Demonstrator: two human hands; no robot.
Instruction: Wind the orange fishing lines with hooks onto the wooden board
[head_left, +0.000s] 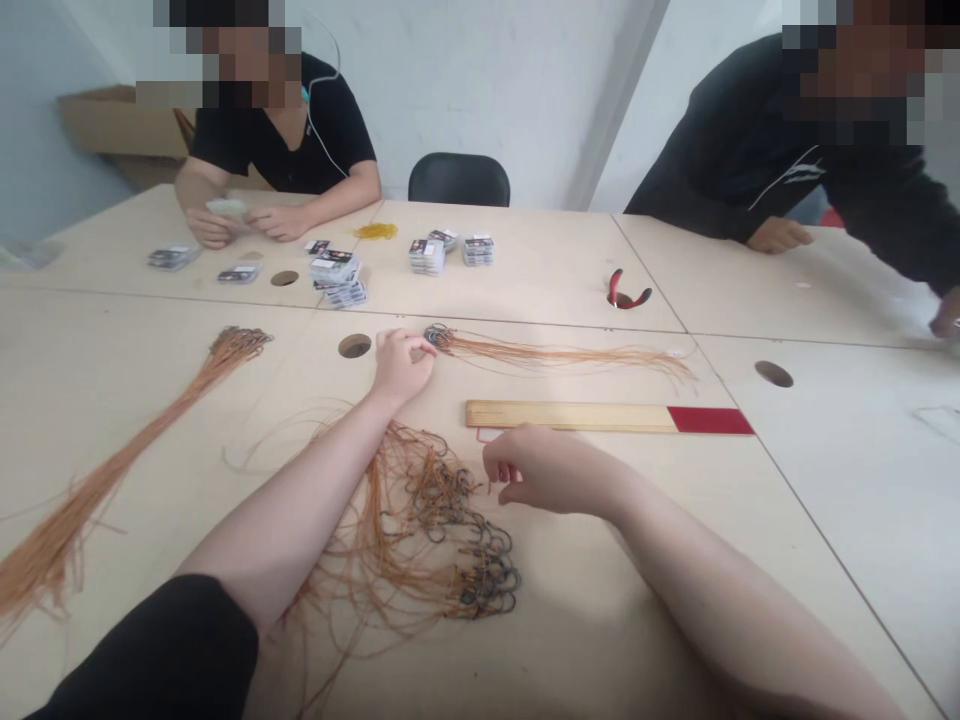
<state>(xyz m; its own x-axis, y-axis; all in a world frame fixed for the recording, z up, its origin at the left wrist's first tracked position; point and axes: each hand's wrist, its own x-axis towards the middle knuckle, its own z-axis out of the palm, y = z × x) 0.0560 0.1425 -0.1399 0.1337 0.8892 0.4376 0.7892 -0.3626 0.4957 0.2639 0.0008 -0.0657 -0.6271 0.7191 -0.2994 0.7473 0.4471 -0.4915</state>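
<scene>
My left hand (pixel 405 365) reaches forward, its fingers pinched at the dark hook end of a small bundle of orange lines (pixel 540 352); what exactly lies between the fingertips is too small to make out. My right hand (pixel 547 468) hovers with curled fingers just right of a tangled pile of dark hooks on orange lines (pixel 480 560), and whether it holds anything is unclear. Beyond the right hand lies a wooden strip with a red end (pixel 570 416). Another long bundle of hooked orange lines (pixel 150 430) stretches across the table's left side.
Stacked small plastic boxes (pixel 334 268), yellow strands (pixel 376 231) and red-handled pliers (pixel 628 290) are on the far table (pixel 540 255). Two people in black tops sit across, one holding a small packet (pixel 227 208). A black chair (pixel 459 180) stands between them. Round holes pierce the tabletops.
</scene>
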